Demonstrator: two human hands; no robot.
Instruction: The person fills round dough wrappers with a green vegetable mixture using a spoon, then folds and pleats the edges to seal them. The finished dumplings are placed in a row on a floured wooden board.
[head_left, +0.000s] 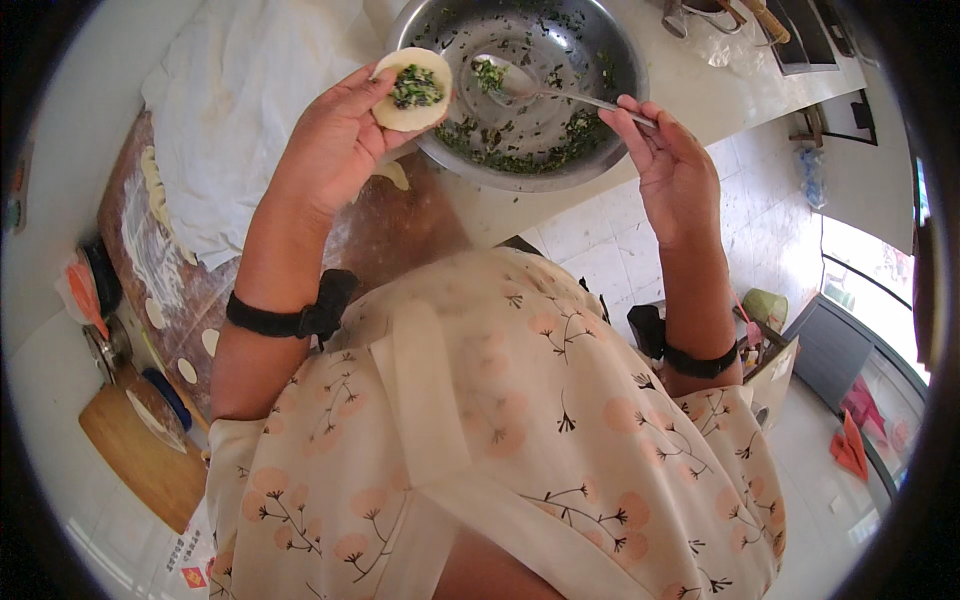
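Observation:
My left hand (349, 135) holds a round dough wrapper (412, 118) flat, with chopped green filling (417, 86) at its middle. In my right hand (671, 165) is the handle of a metal spoon (517, 79), whose bowl carries some of the same filling. The spoon's bowl is over a wide stainless-steel basin (634, 67); bits of chopped greens cling to the basin's inside. Just below my left hand, a folded dumpling (393, 175) lies on the brown board (405, 225), partly hidden by the hand.
A white cloth (217, 135) covers much of the board. Dumplings (156, 187) line its left edge, and several flat wrappers (187, 370) lie nearer on the floured board. A wooden cutting board (142, 457) is at lower left. Metal utensils (675, 19) lie at upper right.

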